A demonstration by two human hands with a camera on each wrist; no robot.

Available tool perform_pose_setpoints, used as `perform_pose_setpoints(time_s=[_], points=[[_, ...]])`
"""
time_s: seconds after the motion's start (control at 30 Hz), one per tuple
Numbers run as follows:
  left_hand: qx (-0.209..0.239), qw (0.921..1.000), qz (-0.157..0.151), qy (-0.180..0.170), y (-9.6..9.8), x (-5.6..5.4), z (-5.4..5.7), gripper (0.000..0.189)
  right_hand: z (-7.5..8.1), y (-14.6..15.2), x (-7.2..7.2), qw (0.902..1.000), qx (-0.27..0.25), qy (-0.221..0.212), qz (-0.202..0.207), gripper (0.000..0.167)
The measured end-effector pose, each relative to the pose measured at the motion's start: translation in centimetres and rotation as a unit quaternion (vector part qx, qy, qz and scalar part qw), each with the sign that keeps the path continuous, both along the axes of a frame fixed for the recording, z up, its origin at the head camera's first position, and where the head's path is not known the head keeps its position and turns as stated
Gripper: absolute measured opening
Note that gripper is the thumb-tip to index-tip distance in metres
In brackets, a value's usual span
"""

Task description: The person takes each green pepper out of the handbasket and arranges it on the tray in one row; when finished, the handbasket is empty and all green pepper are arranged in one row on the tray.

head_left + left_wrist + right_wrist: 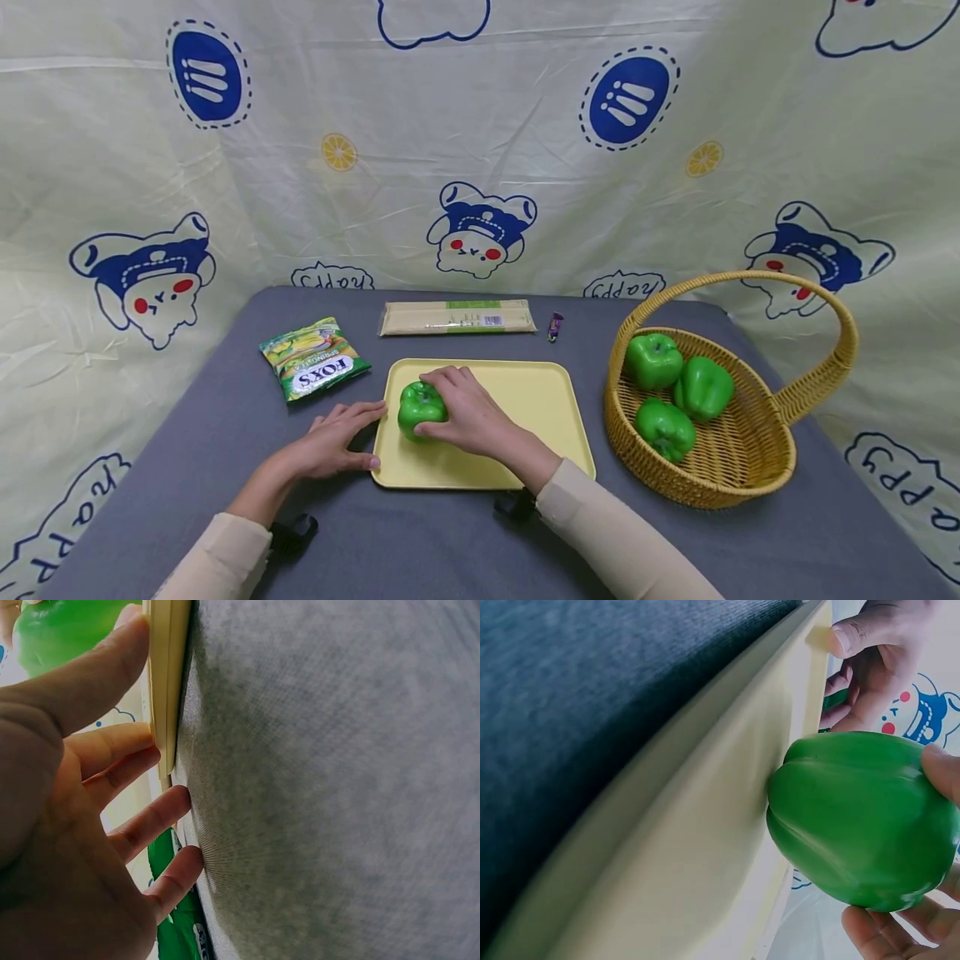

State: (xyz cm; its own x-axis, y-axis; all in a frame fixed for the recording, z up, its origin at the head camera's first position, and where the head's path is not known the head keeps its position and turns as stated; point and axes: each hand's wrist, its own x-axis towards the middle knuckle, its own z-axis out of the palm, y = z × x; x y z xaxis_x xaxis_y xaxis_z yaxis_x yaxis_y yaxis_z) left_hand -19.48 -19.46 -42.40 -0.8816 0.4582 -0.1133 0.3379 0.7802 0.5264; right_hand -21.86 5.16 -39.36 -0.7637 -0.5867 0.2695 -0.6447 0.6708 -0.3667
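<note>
A green bell pepper [420, 410] stands on the left part of a pale yellow tray [510, 417]. My right hand [471, 414] grips it from above and the right, thumb on the near side and fingers over the far side. The right wrist view shows the pepper [862, 817] between thumb and fingertips, its base at the tray surface. At the tray's left edge, my left hand [333, 442] has its fingers spread, with thumb and fingertips touching the rim. In the left wrist view, the thumb and forefinger meet the tray's side [161, 682] and the lower fingertips rest on the cloth.
On the right stands a wicker basket [750, 492] with a tall handle, holding three green peppers [703, 388]. A green-yellow FOX'S bag [315, 358] lies back left. Behind the tray are a flat noodle-like pack [457, 317] and a small purple wrapped candy [555, 327].
</note>
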Motion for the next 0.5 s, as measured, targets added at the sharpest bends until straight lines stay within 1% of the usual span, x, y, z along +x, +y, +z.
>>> perform_pose_setpoints(time_s=[0.3,0.5], points=[[0.003,1.0000,0.003,-0.004,-0.1,0.0,-0.1,0.080,0.1,-1.0,-0.1,0.9998,0.021,-0.005,0.004,0.066],[0.006,1.0000,-0.001,0.002,-0.1,0.0,-0.1,0.080,0.2,-1.6,-0.1,0.9995,0.029,-0.007,0.009,0.067]])
